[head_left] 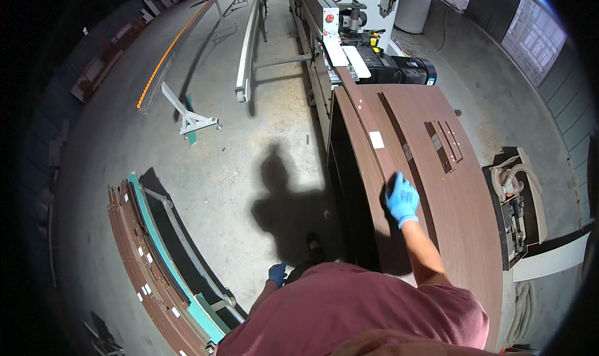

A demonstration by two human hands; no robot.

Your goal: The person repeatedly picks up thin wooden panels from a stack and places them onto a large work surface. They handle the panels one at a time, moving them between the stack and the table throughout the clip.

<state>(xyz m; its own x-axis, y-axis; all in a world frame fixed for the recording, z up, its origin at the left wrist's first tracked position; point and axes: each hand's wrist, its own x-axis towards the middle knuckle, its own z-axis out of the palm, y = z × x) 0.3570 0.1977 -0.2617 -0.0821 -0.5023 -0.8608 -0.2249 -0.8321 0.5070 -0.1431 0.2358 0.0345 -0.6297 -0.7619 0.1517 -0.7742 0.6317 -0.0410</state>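
Note:
My right hand (402, 200), in a light blue glove, is closed on the near end of a long, narrow brown board strip (374, 122). That strip carries a white label and runs forward to the machine (331, 32). It lies along the left side of a stack of brown wood-grain panels (458, 187). Low at my left side hangs my left hand (277, 274) in a dark blue glove, its fingers slightly apart and nothing visible in them.
Several short brown strips (444, 145) lie on the panels. At left, brown boards (140, 250) rest on a teal-edged rack (162, 244). A white-ended rail (245, 75) and an orange roller rail (163, 60) stretch ahead. Right of the panels is a box of equipment (515, 200).

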